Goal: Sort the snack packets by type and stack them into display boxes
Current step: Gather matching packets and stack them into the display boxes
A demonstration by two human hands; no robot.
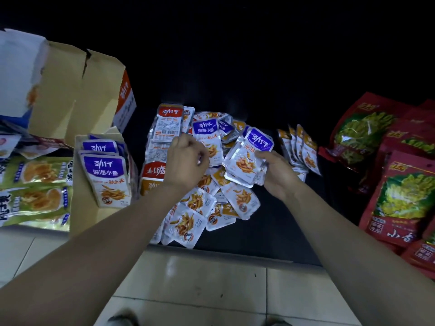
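A heap of small silver fish-snack packets (200,201), some with purple tops and some with orange or red tops, lies on a dark shelf. My right hand (277,175) grips a small stack of purple-top packets (249,158) above the heap's right side. My left hand (186,158) hovers over the heap's middle with its fingers curled; whether it pinches a packet is hidden. A cardboard display box (82,208) at the left holds upright purple-top packets (107,177). A short row of orange-top packets (301,147) stands to the right of the heap.
Large red bags with green vegetable pictures (400,196) are piled at the right. Green snack bags (35,189) lie at the far left. Opened cardboard cartons (77,95) stand at the back left. Pale floor tiles (211,278) run below the shelf edge.
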